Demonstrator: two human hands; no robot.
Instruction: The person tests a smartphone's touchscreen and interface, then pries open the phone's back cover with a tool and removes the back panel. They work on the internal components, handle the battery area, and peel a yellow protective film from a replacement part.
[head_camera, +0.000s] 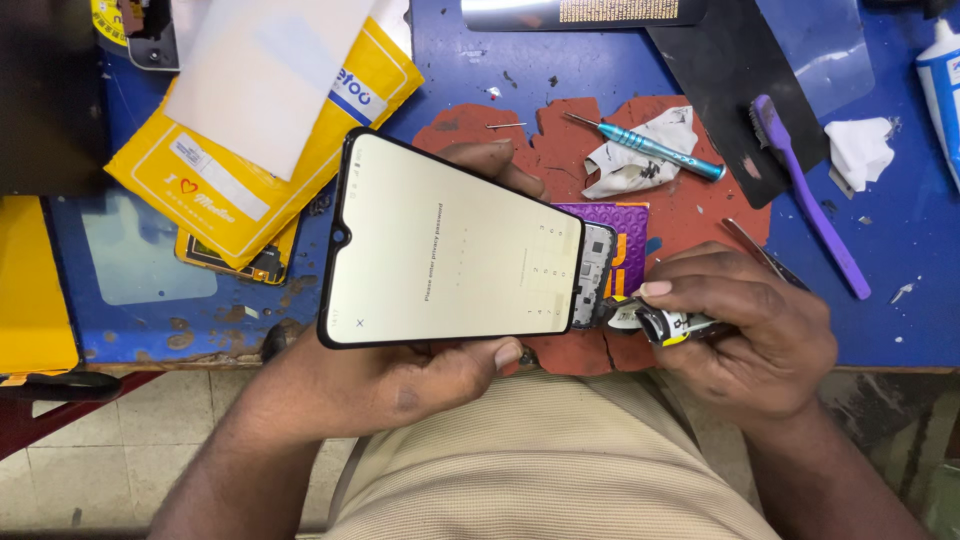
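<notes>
My left hand (420, 385) holds a smartphone (450, 245) from below, fingers wrapped around its far edge. The lit white screen faces up, with a black frame and a notch on its left side. The phone's right end (592, 275) shows exposed inner parts. My right hand (745, 325) is closed on a small tool with a yellow and black body (660, 322). Its tip touches the phone's open right end. Both hands hover over a worn red mat (690, 200) at the near edge of a blue workbench (900, 270).
A teal screwdriver (650, 148), crumpled white tissue (640, 160), a purple brush (810, 195), metal tweezers (755, 250) and a purple card (625, 235) lie around the mat. Yellow packages (250, 160) and a white sheet (260, 70) sit at the left. A black film (730, 70) lies behind.
</notes>
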